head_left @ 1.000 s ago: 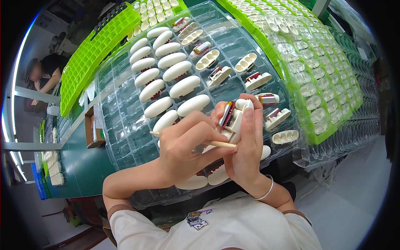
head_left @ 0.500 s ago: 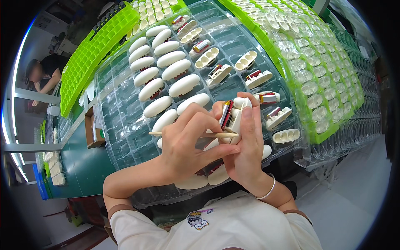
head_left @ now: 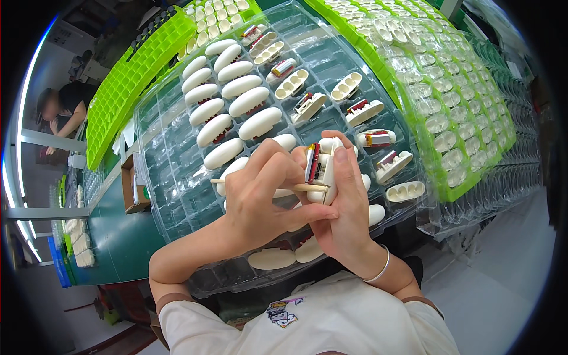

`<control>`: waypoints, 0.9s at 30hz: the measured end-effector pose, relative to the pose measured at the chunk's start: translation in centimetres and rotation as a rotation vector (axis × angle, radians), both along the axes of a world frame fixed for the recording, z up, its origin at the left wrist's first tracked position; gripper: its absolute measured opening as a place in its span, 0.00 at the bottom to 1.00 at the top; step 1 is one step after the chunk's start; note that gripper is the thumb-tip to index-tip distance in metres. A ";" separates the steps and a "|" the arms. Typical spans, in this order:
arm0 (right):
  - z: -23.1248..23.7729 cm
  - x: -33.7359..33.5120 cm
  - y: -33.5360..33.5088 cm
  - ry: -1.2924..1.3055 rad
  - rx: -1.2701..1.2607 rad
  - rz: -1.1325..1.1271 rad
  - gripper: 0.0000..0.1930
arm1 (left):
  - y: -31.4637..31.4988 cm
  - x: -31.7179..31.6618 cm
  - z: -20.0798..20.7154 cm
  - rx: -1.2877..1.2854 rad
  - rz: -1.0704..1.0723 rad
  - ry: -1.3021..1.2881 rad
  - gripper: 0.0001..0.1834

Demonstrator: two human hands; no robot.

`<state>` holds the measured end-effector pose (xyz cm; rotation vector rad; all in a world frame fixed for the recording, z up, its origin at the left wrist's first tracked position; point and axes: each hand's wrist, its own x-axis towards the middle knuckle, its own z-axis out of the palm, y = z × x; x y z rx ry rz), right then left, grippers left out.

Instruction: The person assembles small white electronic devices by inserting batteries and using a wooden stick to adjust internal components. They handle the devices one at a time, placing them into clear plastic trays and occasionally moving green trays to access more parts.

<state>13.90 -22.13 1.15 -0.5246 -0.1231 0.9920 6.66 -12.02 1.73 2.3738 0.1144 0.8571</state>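
My left hand (head_left: pixel 257 192) pinches a thin wooden stick (head_left: pixel 309 187), whose pointed end touches the near end of an open white oval housing (head_left: pixel 329 174). That housing is gripped by my right hand (head_left: pixel 350 216), thumb along its side. Inside it sit a red circuit board and a silver-and-yellow part, partly hidden by my fingers. Beneath both hands lies a large clear plastic tray (head_left: pixel 171 198). Smooth white oval shells (head_left: pixel 223 154) with red edges showing underneath fill its middle columns. To their right are open housings (head_left: pixel 377 138) with red boards and pieces with round hollows (head_left: pixel 405 191).
Bright green trays stand at the far left (head_left: pixel 118 97) and on the right (head_left: pixel 458 194), the right one beneath clear trays of pale pieces. A small cardboard box (head_left: pixel 135 192) is on the green table (head_left: pixel 112 236). Another person (head_left: pixel 68 109) sits at far left.
Both hands and the housing have shifted slightly to the left. The housing has turned a little, and the stick's tip still touches its near end.
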 end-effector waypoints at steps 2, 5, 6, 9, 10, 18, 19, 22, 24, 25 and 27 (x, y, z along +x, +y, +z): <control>-0.1 0.0 0.0 0.014 0.014 0.019 0.17 | 0.3 0.1 0.4 0.116 -0.017 -0.030 0.29; -0.1 0.0 0.1 0.018 0.009 0.024 0.17 | 0.6 0.1 0.2 0.184 -0.036 -0.062 0.29; -0.1 -0.1 0.1 0.016 0.003 0.022 0.17 | 0.7 0.1 0.1 0.189 -0.041 -0.071 0.30; -0.4 0.1 0.0 0.006 0.003 0.027 0.17 | 0.7 0.1 0.1 0.222 -0.054 -0.061 0.30; -0.4 0.2 -0.2 -0.003 -0.015 0.027 0.17 | 0.5 0.1 0.3 0.215 -0.057 -0.030 0.30; -0.3 -0.2 0.2 -0.041 -0.090 0.031 0.18 | 0.6 -0.8 1.1 0.209 -0.077 -0.032 0.19; -0.1 -0.6 0.3 -0.044 -0.122 0.014 0.18 | 0.7 -1.1 1.1 0.195 -0.075 -0.026 0.19; 0.4 -0.6 0.2 -0.008 -0.173 -0.070 0.17 | 0.4 -0.9 1.6 0.177 -0.086 -0.001 0.16; 0.1 -0.2 0.2 -0.027 -0.192 -0.115 0.16 | 0.4 -0.5 1.5 0.159 -0.118 0.028 0.17; 0.5 -0.4 0.2 -0.035 -0.210 -0.130 0.15 | 0.3 -0.6 1.5 0.139 -0.129 0.049 0.17; 1.1 -1.3 0.4 -0.036 -0.250 -0.122 0.15 | 0.2 -1.6 1.3 0.134 -0.114 0.029 0.17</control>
